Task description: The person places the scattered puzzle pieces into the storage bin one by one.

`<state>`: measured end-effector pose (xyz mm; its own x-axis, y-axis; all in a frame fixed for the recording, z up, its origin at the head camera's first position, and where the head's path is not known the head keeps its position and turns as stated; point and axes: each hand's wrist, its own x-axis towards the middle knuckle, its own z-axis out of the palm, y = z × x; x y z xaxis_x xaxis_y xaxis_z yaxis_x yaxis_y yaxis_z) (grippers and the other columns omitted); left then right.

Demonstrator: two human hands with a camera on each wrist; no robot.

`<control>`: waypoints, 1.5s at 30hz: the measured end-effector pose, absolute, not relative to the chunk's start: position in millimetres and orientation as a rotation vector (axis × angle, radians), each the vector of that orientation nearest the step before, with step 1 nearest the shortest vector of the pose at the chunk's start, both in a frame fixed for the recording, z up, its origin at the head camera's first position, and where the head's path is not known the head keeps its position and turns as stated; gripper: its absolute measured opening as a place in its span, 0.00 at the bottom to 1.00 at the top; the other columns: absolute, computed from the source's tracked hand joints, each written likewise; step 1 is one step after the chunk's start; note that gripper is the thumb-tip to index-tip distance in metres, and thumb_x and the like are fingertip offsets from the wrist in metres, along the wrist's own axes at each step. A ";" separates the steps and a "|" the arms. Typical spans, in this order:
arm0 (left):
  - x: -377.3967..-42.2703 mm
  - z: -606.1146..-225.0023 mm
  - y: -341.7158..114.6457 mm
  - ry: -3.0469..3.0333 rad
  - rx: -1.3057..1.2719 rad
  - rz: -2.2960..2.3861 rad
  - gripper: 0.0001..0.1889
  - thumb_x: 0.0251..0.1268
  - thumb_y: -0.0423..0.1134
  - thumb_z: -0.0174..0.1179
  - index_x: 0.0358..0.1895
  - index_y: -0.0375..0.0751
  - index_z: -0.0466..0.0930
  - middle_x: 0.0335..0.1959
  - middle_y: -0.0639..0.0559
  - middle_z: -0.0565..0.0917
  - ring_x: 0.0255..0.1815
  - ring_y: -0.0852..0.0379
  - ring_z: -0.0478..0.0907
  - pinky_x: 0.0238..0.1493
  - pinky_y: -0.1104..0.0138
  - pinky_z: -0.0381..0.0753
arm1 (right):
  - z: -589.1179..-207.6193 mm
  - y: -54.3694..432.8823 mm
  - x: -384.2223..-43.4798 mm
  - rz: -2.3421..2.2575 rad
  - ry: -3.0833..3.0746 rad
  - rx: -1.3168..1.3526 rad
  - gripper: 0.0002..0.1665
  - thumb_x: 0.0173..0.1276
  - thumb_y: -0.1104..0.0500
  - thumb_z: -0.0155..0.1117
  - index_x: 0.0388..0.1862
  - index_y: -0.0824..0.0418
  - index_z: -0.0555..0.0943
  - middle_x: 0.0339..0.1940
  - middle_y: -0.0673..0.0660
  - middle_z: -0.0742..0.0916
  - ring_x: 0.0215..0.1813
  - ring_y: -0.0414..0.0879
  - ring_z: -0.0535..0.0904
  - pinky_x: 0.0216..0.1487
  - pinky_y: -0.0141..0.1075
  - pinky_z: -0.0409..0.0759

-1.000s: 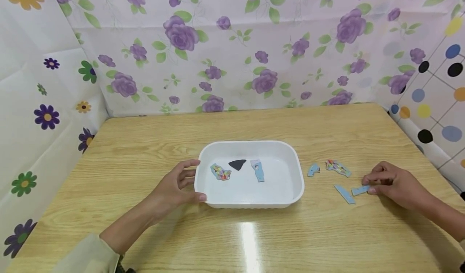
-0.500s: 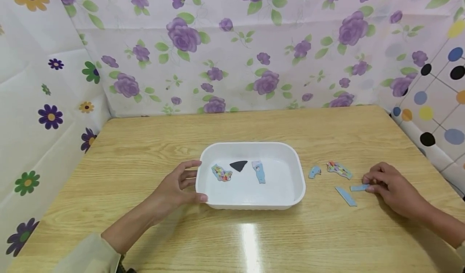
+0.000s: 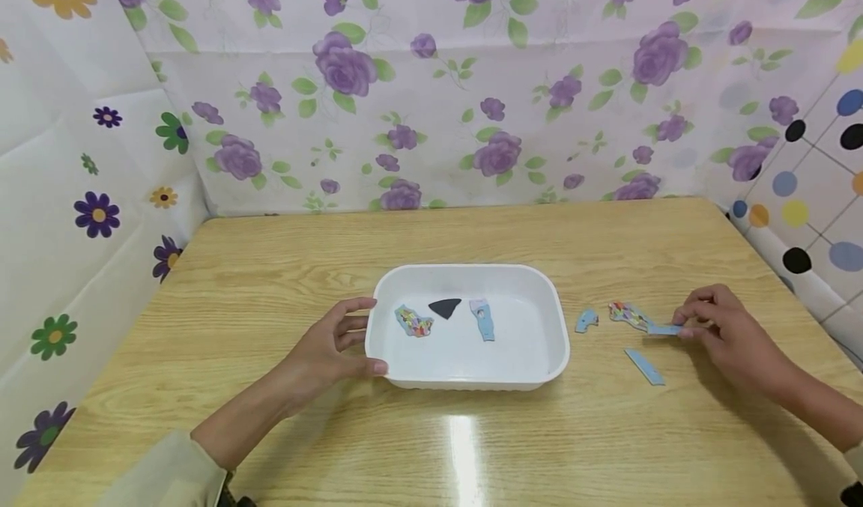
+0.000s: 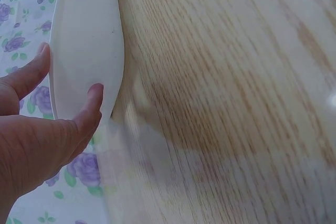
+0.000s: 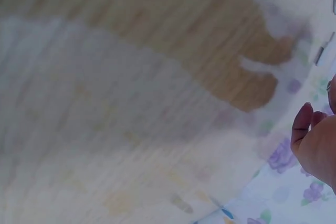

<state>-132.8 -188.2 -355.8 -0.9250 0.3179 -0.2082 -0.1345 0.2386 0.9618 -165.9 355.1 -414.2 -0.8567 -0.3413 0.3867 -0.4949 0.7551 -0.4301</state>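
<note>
My left hand [image 3: 330, 342] holds the left end of a white plastic tray [image 3: 465, 382], thumb at the near corner and fingers along the far side. In the left wrist view this hand [image 4: 52, 135] spreads round the tray's end [image 4: 86, 30]. With thumb and fingertips my right hand [image 3: 728, 342] pinches a light blue strip-shaped flat piece [image 3: 664, 329]. Its left end overlaps a multicoloured patterned piece [image 3: 627, 312] in the head view. In the right wrist view, the right hand [image 5: 317, 142] shows only partly, at the right edge.
Inside the tray lie a multicoloured piece [image 3: 414, 321], a black triangular piece [image 3: 445, 308] and a blue piece [image 3: 483, 321]. Right of it are a small curved blue piece [image 3: 586, 320] and a slanted blue strip [image 3: 645, 367] on the wooden table [image 3: 303, 252]. Patterned sheets hang around.
My right hand has moved slightly away from me, carrying the light blue strip from beside the slanted strip up to the multicoloured piece. The left hand keeps its place on the tray.
</note>
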 end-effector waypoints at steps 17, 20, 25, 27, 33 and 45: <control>-132.4 -355.7 -187.9 2.172 0.155 1.720 0.48 0.46 0.35 0.76 0.71 0.44 0.56 0.68 0.37 0.66 0.69 0.41 0.65 0.59 0.56 0.76 | -391.5 350.1 -178.5 0.782 -2.643 0.693 0.12 0.59 0.75 0.64 0.33 0.59 0.80 0.50 0.59 0.71 0.48 0.27 0.61 0.31 0.22 0.67; -132.3 -355.4 -187.9 2.175 0.157 1.718 0.48 0.47 0.35 0.76 0.72 0.44 0.56 0.68 0.37 0.66 0.69 0.41 0.65 0.59 0.56 0.76 | -389.9 347.4 -180.7 0.794 -2.639 0.714 0.13 0.59 0.76 0.65 0.33 0.58 0.80 0.50 0.58 0.71 0.48 0.28 0.61 0.31 0.23 0.66; -132.8 -354.8 -187.4 2.160 0.165 1.731 0.48 0.47 0.35 0.75 0.72 0.44 0.55 0.68 0.37 0.65 0.69 0.41 0.65 0.59 0.57 0.76 | -387.7 341.8 -185.1 0.788 -2.637 0.753 0.15 0.59 0.77 0.64 0.33 0.57 0.80 0.51 0.60 0.71 0.48 0.29 0.61 0.30 0.24 0.66; -132.9 -354.6 -187.3 2.151 0.163 1.735 0.48 0.47 0.35 0.75 0.72 0.44 0.55 0.68 0.37 0.65 0.69 0.41 0.65 0.59 0.57 0.76 | -385.6 339.0 -186.4 0.790 -2.638 0.758 0.15 0.60 0.76 0.63 0.34 0.57 0.80 0.51 0.60 0.71 0.48 0.30 0.62 0.30 0.25 0.65; -133.0 -354.7 -187.4 2.146 0.153 1.732 0.48 0.47 0.35 0.75 0.72 0.45 0.55 0.69 0.38 0.65 0.69 0.41 0.64 0.59 0.56 0.76 | -378.0 329.9 -190.9 0.779 -2.633 0.779 0.15 0.60 0.76 0.63 0.34 0.56 0.80 0.52 0.60 0.72 0.50 0.31 0.62 0.32 0.24 0.66; -133.3 -355.1 -187.7 2.135 0.162 1.750 0.49 0.46 0.34 0.75 0.72 0.43 0.54 0.68 0.37 0.65 0.69 0.41 0.64 0.59 0.56 0.76 | -362.9 302.8 -198.2 0.886 -2.629 0.861 0.14 0.64 0.75 0.61 0.38 0.56 0.79 0.53 0.55 0.71 0.51 0.32 0.64 0.35 0.26 0.68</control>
